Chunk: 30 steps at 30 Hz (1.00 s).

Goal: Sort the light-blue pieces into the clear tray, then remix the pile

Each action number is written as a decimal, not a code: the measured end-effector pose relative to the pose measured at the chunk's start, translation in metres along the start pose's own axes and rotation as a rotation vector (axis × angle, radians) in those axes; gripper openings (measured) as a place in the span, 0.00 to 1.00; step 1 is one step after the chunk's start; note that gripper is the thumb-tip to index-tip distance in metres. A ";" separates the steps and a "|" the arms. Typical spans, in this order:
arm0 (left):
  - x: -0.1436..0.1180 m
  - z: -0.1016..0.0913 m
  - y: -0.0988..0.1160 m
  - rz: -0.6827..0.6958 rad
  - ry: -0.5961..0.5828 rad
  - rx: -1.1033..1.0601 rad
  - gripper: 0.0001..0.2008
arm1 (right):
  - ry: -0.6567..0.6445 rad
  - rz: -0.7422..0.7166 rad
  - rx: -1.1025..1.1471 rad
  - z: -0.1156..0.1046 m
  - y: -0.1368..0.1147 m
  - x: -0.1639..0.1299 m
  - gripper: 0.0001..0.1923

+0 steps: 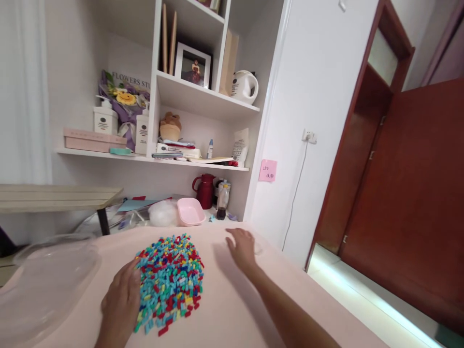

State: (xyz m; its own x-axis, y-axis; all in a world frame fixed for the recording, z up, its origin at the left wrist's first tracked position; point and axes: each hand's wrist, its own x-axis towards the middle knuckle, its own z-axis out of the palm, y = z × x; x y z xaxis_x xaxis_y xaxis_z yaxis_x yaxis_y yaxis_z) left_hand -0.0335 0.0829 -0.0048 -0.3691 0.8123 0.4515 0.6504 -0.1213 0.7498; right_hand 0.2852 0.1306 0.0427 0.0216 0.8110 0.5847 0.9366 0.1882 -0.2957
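A heap of small plastic pieces point(171, 279) in blue, red, yellow and green lies on the pink table point(232, 309). My left hand point(121, 300) rests flat against the heap's left edge, fingers touching the pieces. My right hand point(242, 249) lies palm down with fingers spread on the table, to the right of the heap and apart from it. It holds nothing. A small clear object point(258, 249) seems to lie just beside its fingers, too faint to identify.
A clear plastic bowl point(47, 285) stands at the table's left. Behind the heap are a pink tray point(190, 211), a crumpled plastic bag point(163, 212), a red jug point(205, 190) and a bottle point(222, 202). Shelves point(203, 99) rise behind; a brown door point(409, 203) is at right.
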 end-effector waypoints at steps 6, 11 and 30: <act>0.002 -0.001 -0.001 -0.023 0.018 0.013 0.29 | -0.149 0.233 -0.472 -0.010 0.111 0.000 0.20; 0.002 0.001 -0.006 -0.014 0.028 0.007 0.27 | -0.181 0.122 -0.424 0.001 0.101 0.002 0.10; -0.040 -0.080 0.065 -0.323 0.176 -0.621 0.26 | -0.058 0.023 0.325 -0.027 -0.026 -0.051 0.25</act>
State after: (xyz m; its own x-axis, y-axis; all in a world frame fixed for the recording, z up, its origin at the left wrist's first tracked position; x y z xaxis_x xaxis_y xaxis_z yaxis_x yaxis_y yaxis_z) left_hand -0.0299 -0.0029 0.0649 -0.6150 0.7646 0.1928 0.0123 -0.2351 0.9719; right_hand 0.2690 0.0695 0.0407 0.0131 0.8456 0.5336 0.7755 0.3283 -0.5392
